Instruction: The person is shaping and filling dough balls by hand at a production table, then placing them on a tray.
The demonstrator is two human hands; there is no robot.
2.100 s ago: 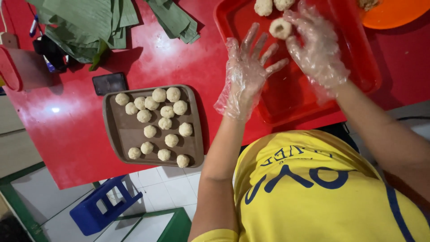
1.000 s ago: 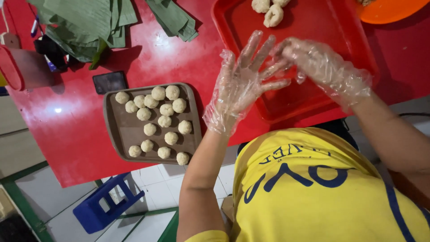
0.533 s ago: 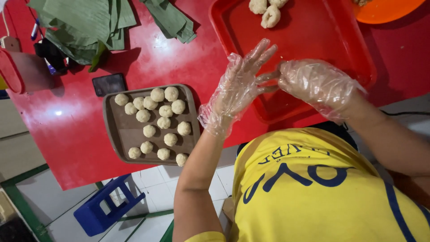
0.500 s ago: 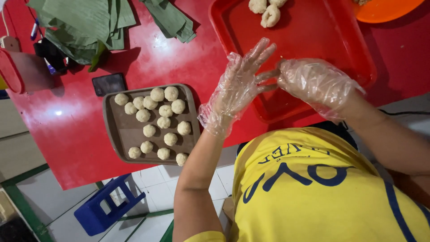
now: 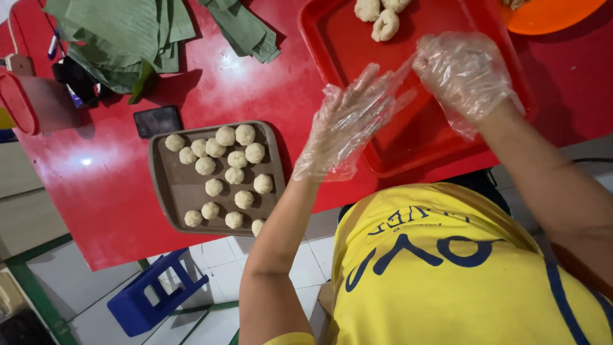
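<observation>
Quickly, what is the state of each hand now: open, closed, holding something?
Left hand: open, fingers spread, holding nothing, above the red tray.
Right hand: curled in its plastic glove; whether it holds anything cannot be told.

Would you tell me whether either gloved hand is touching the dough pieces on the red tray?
Apart: the head view shows bare tray between the dough pieces and both hands.

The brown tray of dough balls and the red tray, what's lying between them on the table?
Head view: only bare red table between brown tray and red tray.
</observation>
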